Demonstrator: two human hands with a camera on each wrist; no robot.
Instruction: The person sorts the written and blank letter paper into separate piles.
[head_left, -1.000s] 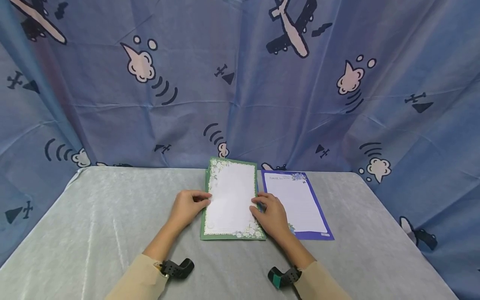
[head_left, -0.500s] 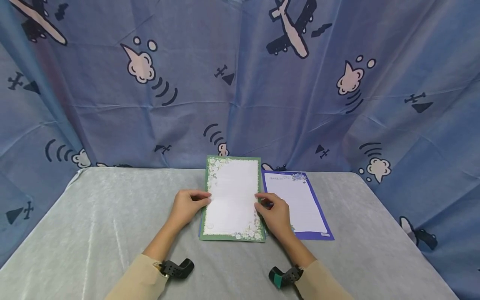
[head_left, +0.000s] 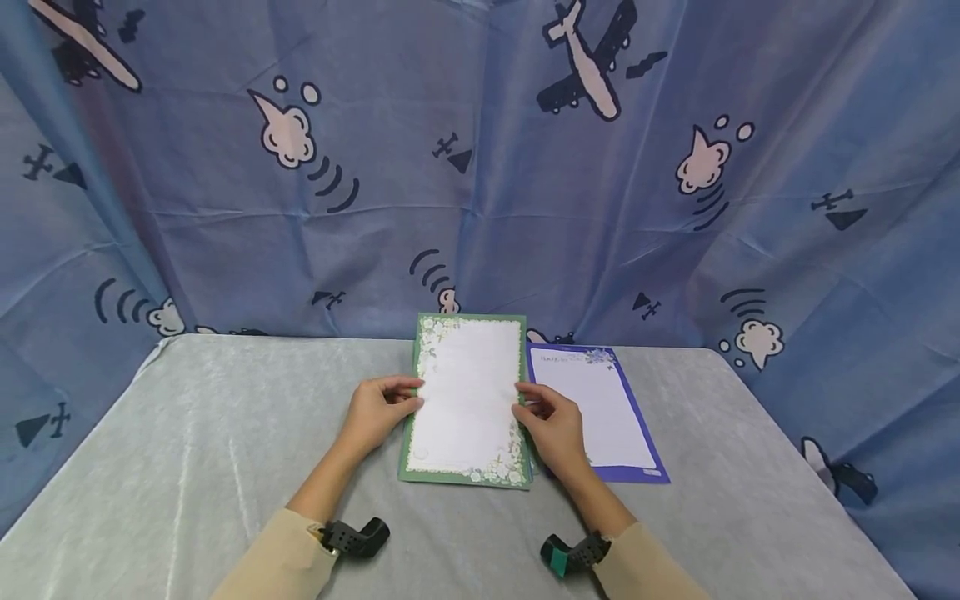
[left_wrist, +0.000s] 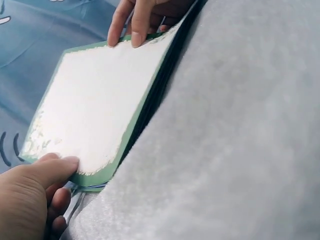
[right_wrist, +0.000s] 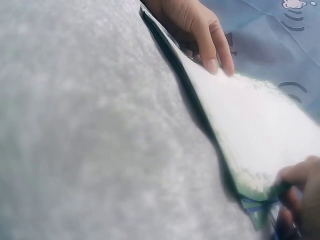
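Note:
A small stack of green-bordered paper sheets [head_left: 468, 400], its top page white with a printed flower edging, is held between the two hands. My left hand [head_left: 377, 412] pinches its left edge with thumb and fingers. On the opposite edge my right hand [head_left: 555, 421] pinches it the same way. Both wrist views show several layers with slightly uneven edges, including a bluish sheet under the green one at the corner. In the left wrist view, the left thumb [left_wrist: 65, 167] lies over the top page. Most of the lower sheets are hidden.
A purple-bordered sheet [head_left: 592, 408] with blue flowers and faint writing lies to the right, partly behind my right hand. A pale grey cloth [head_left: 225, 450] covers the table. Behind it hangs a blue curtain [head_left: 390, 167] printed with aeroplanes.
My right hand has shifted slightly right with the stack's right edge. The top page, skewed before, now stands straighter, and a lower sheet shows at the bottom right. The purple-bordered sheet stays put.

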